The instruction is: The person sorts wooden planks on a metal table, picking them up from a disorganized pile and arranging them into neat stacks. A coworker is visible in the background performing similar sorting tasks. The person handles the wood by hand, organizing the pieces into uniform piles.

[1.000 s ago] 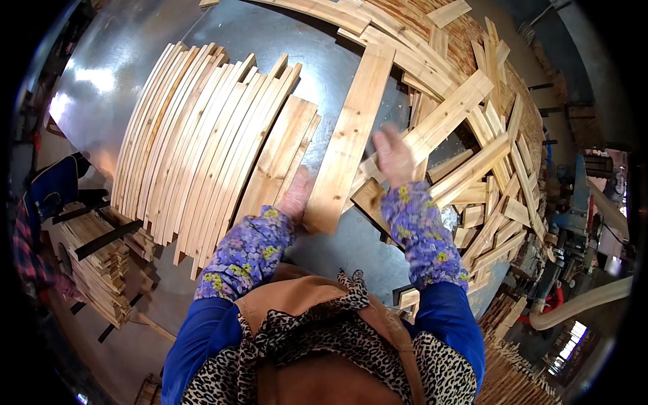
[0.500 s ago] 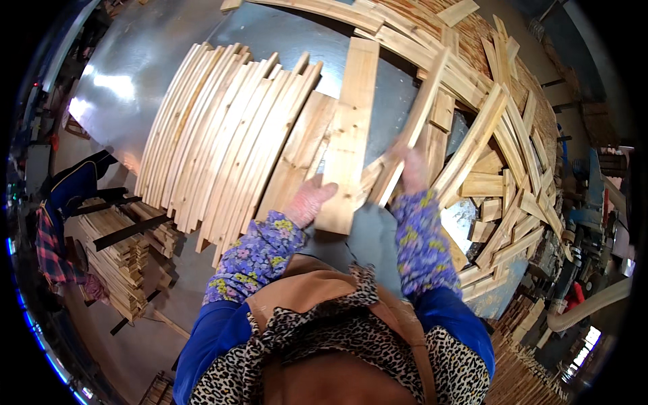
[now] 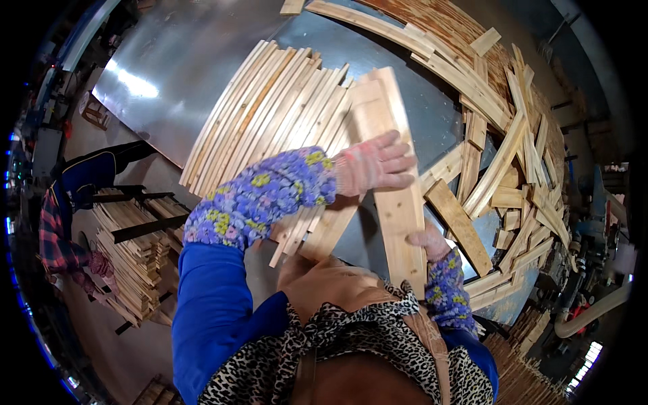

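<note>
A long pale wooden board [image 3: 399,226] stretches away from my body, tilted, with a second board [image 3: 368,91] overlapping its far end on the left. My left hand [image 3: 378,163], in a pinkish knit glove, lies across the board's upper part with its fingers stretched out flat. Near the board's lower end, my right hand [image 3: 430,241] grips its right edge, thumb on the face and other fingers hidden. A shorter, thicker plank [image 3: 459,226] lies just right of that hand. To the left, a row of narrow wooden strips [image 3: 270,115] lies side by side, partly behind my left sleeve.
The metal table [image 3: 196,40] is shiny. A loose heap of boards and offcuts [image 3: 499,169] covers its right side. At the left, a person in a plaid sleeve [image 3: 57,233] is beside a stack of strips [image 3: 128,250]. A pale hose [image 3: 594,310] curves at the right.
My left hand has moved up and right onto the board's face. The long board has shifted right and tilted. My right hand has left a narrow piece and come lower, to the board's edge.
</note>
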